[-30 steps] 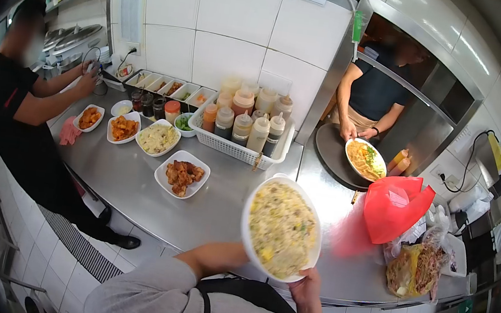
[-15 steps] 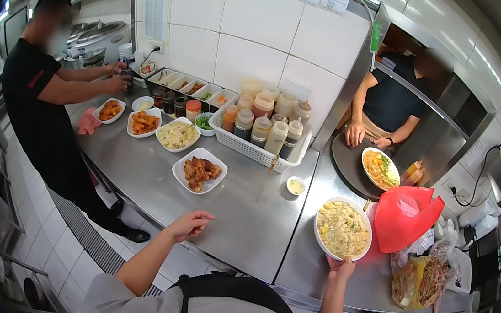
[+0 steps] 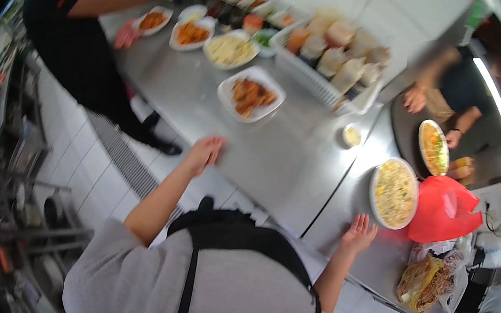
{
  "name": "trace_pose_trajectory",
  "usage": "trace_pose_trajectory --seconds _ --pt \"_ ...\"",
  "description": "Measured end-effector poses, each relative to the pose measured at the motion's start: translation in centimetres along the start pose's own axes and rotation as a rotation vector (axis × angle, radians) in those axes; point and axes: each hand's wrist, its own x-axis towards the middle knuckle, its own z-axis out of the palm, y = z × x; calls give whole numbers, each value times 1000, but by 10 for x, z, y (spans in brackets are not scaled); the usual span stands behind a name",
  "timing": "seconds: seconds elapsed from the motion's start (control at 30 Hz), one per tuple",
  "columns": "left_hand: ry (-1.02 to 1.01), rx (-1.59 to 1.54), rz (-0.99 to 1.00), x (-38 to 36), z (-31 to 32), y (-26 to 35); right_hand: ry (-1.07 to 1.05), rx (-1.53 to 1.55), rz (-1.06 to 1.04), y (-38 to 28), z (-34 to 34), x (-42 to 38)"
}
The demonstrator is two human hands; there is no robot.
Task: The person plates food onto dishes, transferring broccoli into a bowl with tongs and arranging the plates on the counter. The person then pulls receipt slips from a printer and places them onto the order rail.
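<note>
My right hand [image 3: 360,233] is palm up with its fingers spread, just below a white bowl of fried rice [image 3: 394,193] on the steel counter [image 3: 276,153]; a small gap seems to part them, and the hand holds nothing. Over the counter's front edge hangs my left hand [image 3: 204,154], blurred, its fingers loosely curled; whether it holds anything is unclear. The nearest dish to it is a square white plate of browned meat pieces [image 3: 251,94]. A small cup of pale sauce [image 3: 352,135] sits near the counter seam.
A co-worker in black [image 3: 70,38] reaches over the counter at left, near several filled dishes. Squeeze bottles fill a white basket [image 3: 317,83] at the back. Beyond the hatch, another person stands by a tray with a noodle bowl [image 3: 434,148]. A red bag [image 3: 446,211] lies right.
My right hand has let go of the fried rice bowl and drawn back a little, fingers spread. The camera view has tilted and shifted down. The co-worker's arms now reach further forward.
</note>
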Motion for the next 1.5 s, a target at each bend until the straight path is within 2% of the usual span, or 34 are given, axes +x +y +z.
trace_pose_trajectory --seconds 0.07,0.23,0.37,0.43,0.47,0.53,0.57,0.67,0.73,0.8,0.9,0.97,1.0,1.03,1.07,1.13,1.17,1.23,1.3,1.37,1.43,1.47,1.5 --pt "68 -27 20 3 -15 10 -177 -193 64 26 17 -35" --pt "160 -84 26 30 -54 41 -600 -529 271 104 117 -111" --pt "206 -83 95 62 -93 78 -717 -506 363 169 184 -146" --pt "240 -85 128 87 -127 97 -772 -651 218 196 193 -159" --pt "286 -126 155 112 -146 105 -787 -646 216 211 192 -165" --pt "319 -175 197 161 -176 124 -772 -758 -244 237 185 -170" --pt "359 -194 149 181 -189 135 -775 -752 -259 242 182 -169" --pt "363 -188 61 215 -206 161 -691 -732 -282 240 180 -167" --pt "320 -161 19 231 -210 171 -617 -614 -144 237 181 -168" --pt "190 -55 -35 245 -217 174 -596 -642 -182 238 184 -169" --pt "268 -169 58 256 -229 159 -552 -773 -222 232 184 -182" --pt "-31 -215 219 243 -249 138 -494 -875 -265 231 184 -177" --pt "-214 -358 207 321 -298 88 -532 -797 -325 237 178 -170" --pt "17 -159 193 190 -229 165 -501 -865 -360 236 182 -169" --pt "128 -87 165 180 -243 156 -506 -860 -356 232 185 -172" --pt "105 -12 161 146 -253 165 -496 -768 -297 234 185 -169" --pt "68 30 159 125 -248 178 -480 -742 -340 232 184 -166" --pt "-73 146 104 90 -235 201 -430 -549 -75 227 187 -168" --pt "-157 197 49 68 -218 205 -405 -476 -42 216 184 -159" --pt "-229 191 -68 53 -186 200 -188 -487 -150 190 176 -142" --pt "-333 192 -156 41 -152 185 51 -336 -378 151 164 -123" --pt "-404 189 -188 43 -134 171 214 -348 -359 130 147 -105" --pt "-483 179 -221 44 -118 156 323 -231 -343 107 130 -89"
